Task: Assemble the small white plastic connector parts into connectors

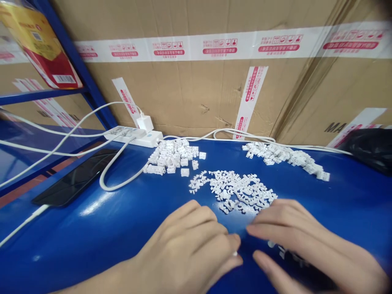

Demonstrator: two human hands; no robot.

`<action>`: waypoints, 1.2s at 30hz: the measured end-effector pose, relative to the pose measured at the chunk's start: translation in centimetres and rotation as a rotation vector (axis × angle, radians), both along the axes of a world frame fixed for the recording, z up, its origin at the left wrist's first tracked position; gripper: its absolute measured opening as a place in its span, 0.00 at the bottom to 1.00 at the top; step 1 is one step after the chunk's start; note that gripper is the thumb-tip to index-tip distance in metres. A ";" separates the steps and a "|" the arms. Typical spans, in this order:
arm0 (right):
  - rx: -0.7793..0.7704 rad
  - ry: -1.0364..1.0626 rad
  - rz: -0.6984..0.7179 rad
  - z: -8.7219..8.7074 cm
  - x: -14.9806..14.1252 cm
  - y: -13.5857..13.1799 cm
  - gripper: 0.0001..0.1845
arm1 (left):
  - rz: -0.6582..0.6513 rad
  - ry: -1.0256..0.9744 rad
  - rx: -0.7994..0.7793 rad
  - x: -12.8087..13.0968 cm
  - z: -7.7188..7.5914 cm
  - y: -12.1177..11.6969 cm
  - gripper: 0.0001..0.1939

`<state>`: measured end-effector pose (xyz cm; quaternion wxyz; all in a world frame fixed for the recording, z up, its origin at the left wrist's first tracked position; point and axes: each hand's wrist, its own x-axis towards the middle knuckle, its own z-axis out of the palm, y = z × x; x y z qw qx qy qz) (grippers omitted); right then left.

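Low over the blue tabletop, my left hand point(190, 245) is closed, with the tip of a small white plastic piece point(235, 253) peeking out between thumb and forefinger; most of it is hidden. To its right, my right hand point(297, 237) has thumb and fingers apart, with nothing visible between them. A heap of tiny branched white plastic parts point(241, 190) lies just beyond both hands. Several more small white bits point(281, 252) show partly beneath the right hand. Farther back are two piles of small white blocky pieces, a left pile point(173, 155) and a right pile point(284, 157).
A white power strip point(134, 136) with a plugged-in charger point(145, 122) and looping cables stands at back left. A black phone point(79, 177) lies on the left. Large cardboard boxes point(183, 90) wall off the back. A black bag point(370, 149) sits at far right.
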<state>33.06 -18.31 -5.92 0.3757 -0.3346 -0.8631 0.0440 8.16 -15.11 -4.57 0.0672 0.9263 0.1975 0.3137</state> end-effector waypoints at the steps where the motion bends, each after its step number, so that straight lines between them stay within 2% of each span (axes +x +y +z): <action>1: 0.039 -0.008 -0.065 0.2 0.5 0.2 0.14 | 0.029 -0.012 -0.028 -0.1 -0.2 0.3 0.06; 5: 0.072 0.089 -0.314 0.7 2.5 1.2 0.07 | 0.107 0.035 -0.204 -0.1 -0.5 1.0 0.09; 7: 0.065 0.128 -0.351 0.9 3.3 2.0 0.06 | 0.144 0.060 -0.274 -0.1 -0.4 1.1 0.13; 10: 0.030 0.123 -0.351 0.9 3.9 3.0 0.07 | 0.178 0.042 -0.297 -0.1 -0.1 1.0 0.24; 12: -0.001 0.119 -0.346 0.7 4.1 3.4 0.08 | 0.171 0.056 -0.293 -0.3 0.1 1.0 0.26; 14: -0.039 0.122 -0.348 0.5 4.1 3.6 0.08 | 0.145 0.108 -0.278 -0.5 0.3 0.9 0.23; 20: -0.108 0.123 -0.363 0.0 3.5 4.0 0.09 | 0.044 0.242 -0.258 -1.1 0.7 0.8 0.04; 24: -0.121 0.086 -0.361 -0.1 3.1 4.1 0.13 | 0.036 0.225 -0.187 -1.8 1.0 1.3 0.01; 27: -0.147 0.049 -0.369 0.2 2.8 4.1 0.17 | 0.069 0.147 -0.077 -2.7 1.5 2.3 0.08; 31: -0.218 -0.055 -0.433 1.5 0.6 4.5 0.22 | 0.214 0.025 -0.021 -4.2 3.0 4.0 0.11; 36: -0.292 -0.224 -0.536 2.9 -6.0 6.4 0.24 | 0.390 -0.111 -0.059 -6.3 5.1 5.1 0.08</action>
